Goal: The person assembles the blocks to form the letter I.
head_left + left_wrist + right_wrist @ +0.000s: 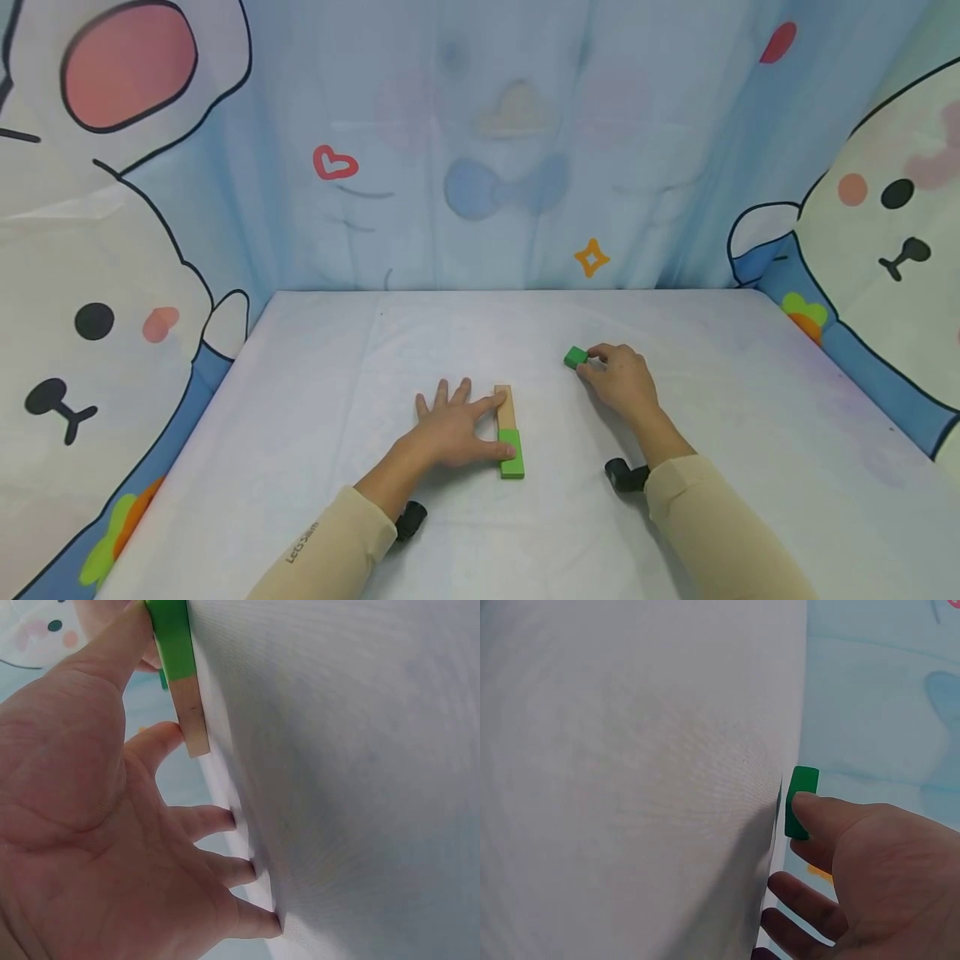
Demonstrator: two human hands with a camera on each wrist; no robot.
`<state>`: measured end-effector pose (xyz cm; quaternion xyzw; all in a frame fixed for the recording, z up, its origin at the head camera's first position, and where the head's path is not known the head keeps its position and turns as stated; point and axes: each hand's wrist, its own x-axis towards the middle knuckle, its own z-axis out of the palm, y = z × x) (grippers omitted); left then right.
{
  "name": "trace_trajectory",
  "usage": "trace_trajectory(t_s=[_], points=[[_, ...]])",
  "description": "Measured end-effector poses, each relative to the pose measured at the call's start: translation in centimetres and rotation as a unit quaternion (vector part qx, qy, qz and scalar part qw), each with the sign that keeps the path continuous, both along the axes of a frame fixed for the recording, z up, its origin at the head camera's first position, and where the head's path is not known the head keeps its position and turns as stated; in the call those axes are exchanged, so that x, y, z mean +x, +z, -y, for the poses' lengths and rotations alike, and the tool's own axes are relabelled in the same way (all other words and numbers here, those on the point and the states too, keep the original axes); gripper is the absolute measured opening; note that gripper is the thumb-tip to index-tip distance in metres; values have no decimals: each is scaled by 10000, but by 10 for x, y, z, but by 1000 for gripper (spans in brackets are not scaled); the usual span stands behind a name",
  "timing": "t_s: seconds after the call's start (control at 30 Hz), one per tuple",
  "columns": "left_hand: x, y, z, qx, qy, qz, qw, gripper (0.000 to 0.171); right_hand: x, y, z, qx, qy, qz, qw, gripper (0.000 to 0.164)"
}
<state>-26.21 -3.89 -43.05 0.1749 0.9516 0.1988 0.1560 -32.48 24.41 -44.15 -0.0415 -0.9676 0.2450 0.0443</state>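
Fingers spread, my left hand [450, 435] rests on the white table. Its thumb lies on a light green block [513, 467] and its index fingertip touches a plain wooden block [507, 414]. Those two blocks lie end to end in a line running away from me, and the left wrist view shows the wooden block [190, 712] meeting the green one. To the right and farther back, my right hand [624, 380] pinches a small darker green block [575, 357] between thumb and fingers. In the right wrist view this green block [803, 780] appears slightly off the tabletop.
A white cloth covers the table [360, 333]. Behind it hangs a light blue curtain [420, 242] with printed shapes, and cartoon animals are printed at both sides. A black wrist camera [626, 476] shows by the right sleeve, another black camera [410, 521] by the left.
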Motion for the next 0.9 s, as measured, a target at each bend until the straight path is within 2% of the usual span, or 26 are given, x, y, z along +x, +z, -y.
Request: trace_trajectory(t_s=[0.9], points=[[-1, -3, 0, 37, -19, -36, 10000, 86, 2, 0, 6, -264, 75, 171, 9995, 46]])
